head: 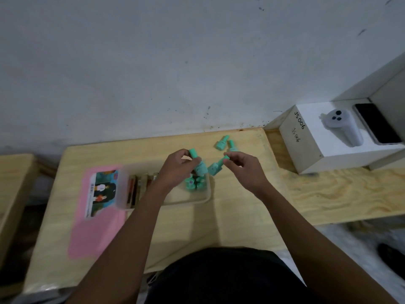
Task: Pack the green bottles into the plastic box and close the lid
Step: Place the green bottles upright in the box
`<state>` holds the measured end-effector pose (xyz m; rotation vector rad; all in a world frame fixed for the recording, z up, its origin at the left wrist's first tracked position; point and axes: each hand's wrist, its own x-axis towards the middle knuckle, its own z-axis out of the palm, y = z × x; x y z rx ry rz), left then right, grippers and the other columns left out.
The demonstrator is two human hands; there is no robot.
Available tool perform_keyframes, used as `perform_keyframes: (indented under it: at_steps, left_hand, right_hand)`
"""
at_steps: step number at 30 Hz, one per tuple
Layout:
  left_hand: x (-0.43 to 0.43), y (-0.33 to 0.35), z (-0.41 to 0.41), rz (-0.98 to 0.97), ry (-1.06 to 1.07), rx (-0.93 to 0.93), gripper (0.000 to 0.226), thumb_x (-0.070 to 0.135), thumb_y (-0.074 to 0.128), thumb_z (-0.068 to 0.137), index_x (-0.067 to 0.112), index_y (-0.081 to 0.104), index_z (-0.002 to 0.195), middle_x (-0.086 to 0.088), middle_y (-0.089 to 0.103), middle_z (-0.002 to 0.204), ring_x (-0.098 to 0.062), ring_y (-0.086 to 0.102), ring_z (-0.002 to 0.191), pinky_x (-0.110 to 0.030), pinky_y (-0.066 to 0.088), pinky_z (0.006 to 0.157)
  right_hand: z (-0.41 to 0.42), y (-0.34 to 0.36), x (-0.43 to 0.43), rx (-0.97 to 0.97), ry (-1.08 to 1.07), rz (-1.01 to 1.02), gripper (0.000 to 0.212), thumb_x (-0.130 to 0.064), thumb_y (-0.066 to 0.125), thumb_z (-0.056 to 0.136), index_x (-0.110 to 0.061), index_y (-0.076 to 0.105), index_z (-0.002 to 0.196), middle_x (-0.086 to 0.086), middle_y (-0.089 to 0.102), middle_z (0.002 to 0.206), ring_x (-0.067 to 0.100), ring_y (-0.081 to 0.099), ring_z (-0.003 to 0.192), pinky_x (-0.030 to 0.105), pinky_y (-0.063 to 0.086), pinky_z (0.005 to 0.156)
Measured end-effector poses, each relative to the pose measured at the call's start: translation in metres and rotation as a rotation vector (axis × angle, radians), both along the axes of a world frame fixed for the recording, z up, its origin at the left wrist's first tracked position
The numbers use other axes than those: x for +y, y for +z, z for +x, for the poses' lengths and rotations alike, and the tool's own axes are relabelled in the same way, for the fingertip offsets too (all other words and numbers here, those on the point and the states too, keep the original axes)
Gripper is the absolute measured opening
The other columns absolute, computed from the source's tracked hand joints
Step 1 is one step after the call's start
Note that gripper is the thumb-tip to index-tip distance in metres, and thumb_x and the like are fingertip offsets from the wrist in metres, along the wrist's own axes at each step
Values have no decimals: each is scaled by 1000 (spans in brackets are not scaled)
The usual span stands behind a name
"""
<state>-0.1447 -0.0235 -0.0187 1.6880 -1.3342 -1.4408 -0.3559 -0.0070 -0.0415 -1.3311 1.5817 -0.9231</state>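
A clear plastic box [197, 201] lies on the wooden table, with several small green bottles [194, 183] standing in its right end. My left hand [175, 170] holds one green bottle [198, 164] by its cap just above the box. In my right hand [245, 170] a second green bottle [215, 167] hangs tilted, pinched by its cap, beside the first. Two more green bottles [221, 142] [232, 147] lie on the table behind my hands. The box's pink lid [92, 220], with a picture label, lies open to the left.
Brown and red items [140, 187] fill the box's left part. A white carton [328, 137] marked JS006 sits at the right with a grey device [346, 126] and a phone [377, 123] on it. A wall stands right behind the table.
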Motion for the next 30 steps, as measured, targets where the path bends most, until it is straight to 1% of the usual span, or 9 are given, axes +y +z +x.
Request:
perform_keyframes:
  at_steps: [2, 5, 8, 10, 14, 16, 20, 25, 30]
  left_hand:
    - [8, -6, 14, -66, -15, -67, 23, 28, 71, 82, 11, 65, 96, -4, 75, 84, -9, 68, 69, -24, 51, 64]
    - [19, -16, 31, -154, -25, -158, 22, 28, 74, 80, 11, 69, 94, -1, 73, 85, -9, 65, 71, -18, 47, 62]
    - [29, -27, 42, -214, -56, -291, 23, 33, 75, 78, 17, 70, 93, 2, 61, 80, -11, 54, 67, -23, 40, 59]
    - [35, -33, 44, -210, -71, -310, 22, 32, 75, 77, 18, 70, 94, 2, 56, 73, -8, 48, 62, -24, 37, 58]
    - [43, -41, 38, -175, -113, -318, 24, 26, 75, 77, 14, 70, 98, -1, 63, 73, -9, 54, 62, -22, 41, 57]
    - [45, -46, 33, -144, -143, -354, 18, 24, 74, 77, 13, 71, 91, -3, 66, 74, -14, 58, 65, -25, 44, 59]
    - [47, -59, 27, -90, -157, -389, 14, 21, 71, 73, 13, 73, 84, -5, 68, 69, -21, 61, 63, -36, 52, 62]
    - [49, -67, 17, -49, -153, -421, 8, 21, 69, 73, 16, 72, 78, -3, 63, 64, -24, 62, 64, -27, 38, 54]
    - [47, -76, 11, -48, -150, -480, 4, 22, 67, 73, 19, 69, 72, -8, 70, 73, -29, 66, 73, -26, 38, 55]
  right_hand:
    - [12, -5, 8, 107, 77, -49, 27, -22, 71, 87, -15, 71, 113, -14, 67, 92, 0, 59, 75, 7, 46, 69]
    - [27, -8, 22, 204, 163, -70, 22, -26, 71, 86, -23, 72, 108, -16, 67, 91, 0, 58, 72, 15, 48, 68]
    - [40, -13, 37, 478, 249, -105, 25, -36, 68, 87, -31, 70, 111, -18, 66, 91, 1, 59, 77, 22, 47, 69]
    - [47, -20, 43, 661, 289, -155, 27, -39, 64, 89, -31, 69, 114, -13, 70, 98, 6, 61, 85, 25, 43, 69]
    - [60, -37, 42, 844, 342, -160, 25, -34, 59, 91, -27, 70, 111, -5, 71, 108, 19, 61, 98, 32, 45, 77]
    - [67, -43, 42, 913, 345, -175, 22, -29, 62, 88, -26, 73, 107, -2, 69, 104, 23, 60, 99, 35, 46, 75]
    - [77, -44, 40, 955, 264, -135, 21, -24, 63, 88, -26, 74, 106, 3, 63, 103, 25, 56, 101, 37, 48, 75]
    - [74, -45, 38, 951, 269, -36, 26, -28, 56, 91, -29, 69, 113, 0, 60, 110, 21, 53, 107, 36, 46, 82]
    - [70, -47, 42, 896, 223, -26, 28, -37, 58, 90, -28, 69, 114, -2, 61, 111, 19, 54, 107, 35, 48, 81]
